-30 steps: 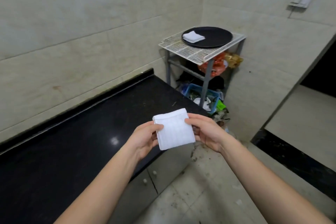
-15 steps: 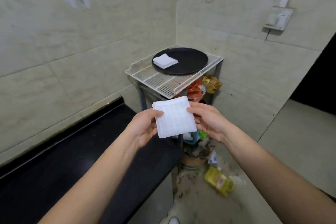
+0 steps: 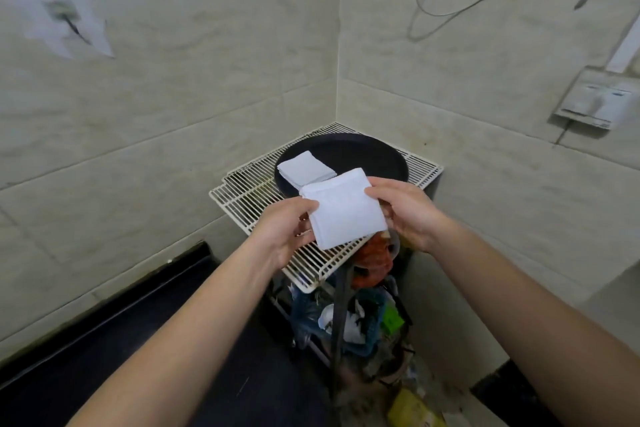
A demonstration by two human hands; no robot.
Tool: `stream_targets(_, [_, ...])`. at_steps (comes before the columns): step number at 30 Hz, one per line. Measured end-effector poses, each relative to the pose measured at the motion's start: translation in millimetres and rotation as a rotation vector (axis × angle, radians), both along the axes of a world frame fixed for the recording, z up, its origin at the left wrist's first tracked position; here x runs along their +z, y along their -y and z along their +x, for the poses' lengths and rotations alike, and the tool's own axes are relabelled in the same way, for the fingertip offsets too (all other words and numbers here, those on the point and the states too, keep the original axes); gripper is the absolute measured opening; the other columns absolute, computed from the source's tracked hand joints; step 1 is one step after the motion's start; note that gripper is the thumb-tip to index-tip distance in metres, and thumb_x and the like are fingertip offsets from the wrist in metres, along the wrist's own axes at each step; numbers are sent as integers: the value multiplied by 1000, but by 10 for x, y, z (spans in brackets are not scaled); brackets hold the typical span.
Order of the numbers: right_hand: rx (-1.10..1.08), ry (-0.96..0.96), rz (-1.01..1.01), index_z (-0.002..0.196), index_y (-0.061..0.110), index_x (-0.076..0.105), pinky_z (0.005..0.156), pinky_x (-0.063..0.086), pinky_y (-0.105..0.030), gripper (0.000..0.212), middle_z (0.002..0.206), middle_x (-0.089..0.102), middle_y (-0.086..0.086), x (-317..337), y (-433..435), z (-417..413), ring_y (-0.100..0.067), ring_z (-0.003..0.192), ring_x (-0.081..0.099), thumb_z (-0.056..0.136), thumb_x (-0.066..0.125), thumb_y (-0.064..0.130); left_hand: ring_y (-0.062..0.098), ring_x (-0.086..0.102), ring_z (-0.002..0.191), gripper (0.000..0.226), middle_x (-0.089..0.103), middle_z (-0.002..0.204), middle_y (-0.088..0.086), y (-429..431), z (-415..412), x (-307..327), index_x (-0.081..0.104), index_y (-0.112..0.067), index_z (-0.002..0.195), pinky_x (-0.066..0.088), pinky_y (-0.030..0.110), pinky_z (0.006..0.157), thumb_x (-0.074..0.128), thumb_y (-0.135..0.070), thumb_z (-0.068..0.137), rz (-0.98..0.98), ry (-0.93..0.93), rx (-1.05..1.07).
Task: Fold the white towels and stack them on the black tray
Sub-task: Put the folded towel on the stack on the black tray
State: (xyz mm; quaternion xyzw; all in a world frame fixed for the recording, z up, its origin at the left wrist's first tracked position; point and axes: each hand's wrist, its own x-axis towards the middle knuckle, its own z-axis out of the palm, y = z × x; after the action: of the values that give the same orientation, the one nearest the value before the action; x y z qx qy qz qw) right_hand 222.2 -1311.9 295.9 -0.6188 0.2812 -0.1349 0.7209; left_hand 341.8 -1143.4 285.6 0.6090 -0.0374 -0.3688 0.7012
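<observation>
A folded white towel (image 3: 343, 210) is held flat in the air between both hands. My left hand (image 3: 282, 230) grips its left edge, thumb on top. My right hand (image 3: 405, 210) grips its right edge, thumb on top. Just beyond it a round black tray (image 3: 367, 158) sits on a white wire rack (image 3: 256, 198) in the room's corner. Another folded white towel (image 3: 304, 168) lies on the tray's left part. The held towel hangs over the tray's near rim and the rack.
A black counter (image 3: 138, 340) runs along the left wall below my left arm. Under the rack are an orange bag (image 3: 372, 263), a blue basket (image 3: 367, 322) of clutter and a yellow packet (image 3: 412, 409) on the floor. A wall box (image 3: 588, 102) is mounted at right.
The view has closed in on the rack and tray. The held towel, still between both hands, now overlaps the tray's near rim instead of hanging over the counter.
</observation>
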Motion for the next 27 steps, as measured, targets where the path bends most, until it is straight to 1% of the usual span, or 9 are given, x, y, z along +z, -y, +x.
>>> stream_targets(4, [94, -93, -46, 113, 23, 73, 90, 58, -41, 23, 106, 76, -1, -159, 506, 557, -21, 100, 72, 96, 59, 14, 20, 71, 86, 22, 75, 102, 8, 429, 437, -157, 66, -5, 111, 56, 29, 59, 66, -5, 89, 56, 28, 112])
stream_targets(6, [149, -119, -38, 112, 24, 71, 89, 59, -40, 22, 107, 75, -1, -198, 751, 862, -21, 100, 72, 97, 59, 13, 21, 73, 86, 28, 75, 104, 10, 648, 661, -231, 62, -4, 116, 56, 28, 59, 68, -7, 89, 84, 41, 194])
stream_targets(9, [210, -137, -49, 123, 22, 65, 83, 59, -35, 27, 114, 71, -1, -280, 1053, 1283, -18, 102, 70, 99, 58, 13, 24, 74, 85, 30, 73, 105, 13, 890, 930, -322, 59, -4, 116, 57, 29, 58, 70, -5, 88, 122, 42, 307])
stream_targets(13, [276, -135, -83, 136, 17, 57, 92, 56, -39, 40, 124, 66, -3, -498, 1371, 1865, -20, 109, 66, 97, 61, 13, 25, 73, 84, 28, 72, 105, 16, 1166, 1244, -430, 58, -2, 113, 57, 29, 56, 69, -1, 88, 160, 16, 448])
stream_targets(16, [324, -138, -128, 137, 20, 58, 96, 55, -41, 43, 119, 68, 0, -615, 1469, 2191, -18, 108, 66, 94, 63, 15, 27, 73, 85, 29, 72, 107, 18, 1276, 1438, -512, 60, 0, 115, 58, 28, 56, 68, -1, 88, 180, 40, 528])
stream_targets(19, [322, -114, -146, 133, 23, 60, 96, 55, -41, 41, 116, 68, 3, -697, 1511, 2435, -16, 107, 66, 92, 63, 15, 30, 72, 86, 26, 71, 106, 20, 1357, 1607, -584, 61, -3, 111, 61, 35, 65, 68, -2, 87, 201, 84, 610])
stream_targets(21, [313, -84, -155, 131, 22, 61, 96, 55, -36, 40, 118, 68, 1, -749, 1514, 2542, -15, 108, 66, 92, 64, 15, 31, 72, 88, 22, 71, 103, 18, 1384, 1670, -619, 60, -9, 106, 62, 38, 68, 69, -2, 87, 222, 86, 651])
stream_targets(24, [331, -78, -178, 132, 18, 61, 84, 53, -22, 40, 122, 68, -1, -819, 1532, 2628, -13, 108, 66, 93, 64, 13, 33, 73, 87, 18, 72, 102, 18, 1407, 1708, -697, 61, -12, 99, 62, 44, 73, 69, -2, 86, 247, 65, 669])
stream_targets(27, [340, -94, -203, 132, 18, 60, 80, 51, -19, 39, 121, 68, -1, -909, 1552, 2636, -11, 106, 65, 94, 64, 13, 30, 73, 83, 18, 73, 99, 16, 1398, 1704, -768, 62, -11, 102, 62, 45, 75, 70, -4, 87, 266, 58, 671])
